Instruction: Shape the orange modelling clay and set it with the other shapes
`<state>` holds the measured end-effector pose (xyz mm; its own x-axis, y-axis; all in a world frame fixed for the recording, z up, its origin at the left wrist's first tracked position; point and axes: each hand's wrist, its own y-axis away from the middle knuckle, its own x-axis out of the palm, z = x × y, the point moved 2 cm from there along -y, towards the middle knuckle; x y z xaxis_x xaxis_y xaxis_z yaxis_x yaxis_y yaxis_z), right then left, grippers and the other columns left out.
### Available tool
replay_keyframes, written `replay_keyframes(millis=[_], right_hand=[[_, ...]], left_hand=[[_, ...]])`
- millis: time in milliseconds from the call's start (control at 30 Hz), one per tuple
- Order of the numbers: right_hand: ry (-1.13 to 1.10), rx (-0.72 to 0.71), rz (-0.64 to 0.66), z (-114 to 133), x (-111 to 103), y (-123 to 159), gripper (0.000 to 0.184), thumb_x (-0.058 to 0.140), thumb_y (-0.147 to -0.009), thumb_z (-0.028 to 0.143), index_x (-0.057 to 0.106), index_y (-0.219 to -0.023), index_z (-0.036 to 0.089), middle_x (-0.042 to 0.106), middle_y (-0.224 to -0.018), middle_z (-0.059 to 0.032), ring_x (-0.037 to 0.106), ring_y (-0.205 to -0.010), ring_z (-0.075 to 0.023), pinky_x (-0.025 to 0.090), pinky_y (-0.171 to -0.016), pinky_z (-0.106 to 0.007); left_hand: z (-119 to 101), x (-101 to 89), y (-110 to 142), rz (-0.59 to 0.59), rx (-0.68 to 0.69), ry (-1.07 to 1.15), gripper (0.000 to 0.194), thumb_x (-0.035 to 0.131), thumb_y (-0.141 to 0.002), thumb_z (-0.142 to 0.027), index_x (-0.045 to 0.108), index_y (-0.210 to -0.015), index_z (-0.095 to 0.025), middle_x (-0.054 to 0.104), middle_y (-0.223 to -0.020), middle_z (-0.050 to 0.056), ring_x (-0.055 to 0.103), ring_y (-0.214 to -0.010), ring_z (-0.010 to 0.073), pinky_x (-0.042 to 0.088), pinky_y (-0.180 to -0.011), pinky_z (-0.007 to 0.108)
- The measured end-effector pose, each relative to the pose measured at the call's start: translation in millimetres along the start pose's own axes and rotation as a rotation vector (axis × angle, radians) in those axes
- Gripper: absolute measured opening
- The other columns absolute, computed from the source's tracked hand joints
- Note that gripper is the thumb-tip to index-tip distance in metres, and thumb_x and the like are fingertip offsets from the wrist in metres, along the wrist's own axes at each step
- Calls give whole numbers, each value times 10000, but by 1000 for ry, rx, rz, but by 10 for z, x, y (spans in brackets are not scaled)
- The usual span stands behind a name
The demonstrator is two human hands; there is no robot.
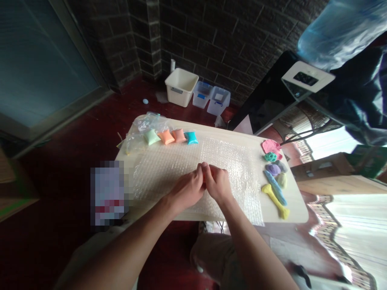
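Observation:
My left hand (188,188) and my right hand (218,183) meet over the middle of the table, thumbs side by side and fingers curled in. Between them shows a bit of a small red-orange thing (204,176), mostly hidden by the fingers; its kind cannot be made out. Under both hands lies a sheet of bubble wrap (236,161). Beyond it, along the far edge, sit small sealed packets: pale green (151,137), orange (166,137), salmon (179,135) and turquoise (191,137). Clear plastic wrapping (142,127) lies beside the green one.
Shaped soft pieces line the table's right side: pink (270,146), teal (270,157), purple (273,169), a blue strip (275,187) and a yellow bone shape (275,201). A cream bin (180,90) and two clear boxes (218,102) stand on the floor behind. Cardboard boxes (329,171) are at right.

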<state>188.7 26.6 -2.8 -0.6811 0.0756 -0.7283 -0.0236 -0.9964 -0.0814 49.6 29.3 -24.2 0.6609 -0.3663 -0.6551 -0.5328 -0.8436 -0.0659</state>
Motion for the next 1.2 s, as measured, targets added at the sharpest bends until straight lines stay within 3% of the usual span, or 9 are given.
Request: replay_keyframes(millis=[167, 300, 367, 467, 567, 700, 833, 967, 1200], right_hand=[[19, 7, -71, -56, -15, -71, 707, 339, -1107, 666, 420, -547, 242, 517, -488, -32, 429, -449, -143, 256, -529, -335], [-114, 25, -31, -104, -32, -67, 707, 402, -1088, 692, 457, -556, 229, 525, -501, -21, 469, -474, -144, 288, -520, -317], [-205, -18, 35, -90, -41, -38, 660, 427, -1096, 660, 555, -632, 210, 583, -565, -22, 526, -531, -154, 352, -554, -304], [-366, -70, 112, -70, -53, 6, 503, 489, -1095, 606, 687, -875, 199, 620, -647, -6, 558, -588, -165, 411, -590, -293], [-551, -59, 126, -92, -62, 19, 471, 480, -1091, 600, 705, -978, 203, 591, -655, 6, 532, -575, -168, 409, -550, -287], [-489, -70, 103, -110, -90, 3, 573, 383, -1107, 630, 710, -919, 199, 607, -666, -15, 545, -575, -175, 412, -560, -296], [-95, -129, 100, -45, -75, -6, 515, 488, -1080, 602, 621, -770, 213, 601, -626, -18, 530, -571, -168, 360, -591, -302], [98, -150, 23, 2, -21, -25, 534, 367, -1129, 463, 411, -644, 245, 504, -540, -6, 388, -467, -137, 261, -547, -329], [7, -152, -51, -30, 3, -36, 572, 381, -1141, 466, 343, -611, 254, 465, -498, 5, 394, -444, -129, 253, -519, -326]], left_hand=[[-38, -3, 4, 47, -36, 7, 219, 539, -1017, -144, 467, -1220, -185, 794, -1038, 156, 805, -933, 330, 541, -723, 375], [-8, -58, -21, 2, -176, 214, 335, 709, -925, -221, 519, -1197, -179, 791, -1006, 141, 798, -930, 326, 531, -705, 355], [15, -90, -29, 106, -287, 427, 337, 778, -841, -261, 591, -1108, -174, 784, -926, 103, 783, -808, 280, 516, -640, 324], [-11, -132, -20, 411, -370, 768, 138, 704, -853, -277, 676, -904, -152, 765, -803, 71, 723, -631, 192, 467, -543, 277], [-35, -182, -19, 446, -414, 914, 129, 687, -864, -277, 695, -868, -148, 767, -777, 59, 693, -601, 158, 465, -539, 263], [2, -159, -41, 284, -303, 712, 121, 686, -906, -289, 692, -846, -183, 762, -771, 30, 646, -592, 157, 449, -547, 274], [55, -58, -44, 100, -93, 327, 83, 661, -915, -178, 734, -884, -202, 829, -945, 74, 785, -915, 264, 539, -767, 326], [85, 30, -27, 67, -128, 146, 122, 638, -934, -153, 742, -996, -173, 840, -994, 146, 807, -931, 325, 534, -748, 360], [63, -9, -28, 66, -142, 166, 88, 648, -934, -181, 716, -991, -176, 828, -977, 132, 796, -905, 296, 498, -710, 332]])
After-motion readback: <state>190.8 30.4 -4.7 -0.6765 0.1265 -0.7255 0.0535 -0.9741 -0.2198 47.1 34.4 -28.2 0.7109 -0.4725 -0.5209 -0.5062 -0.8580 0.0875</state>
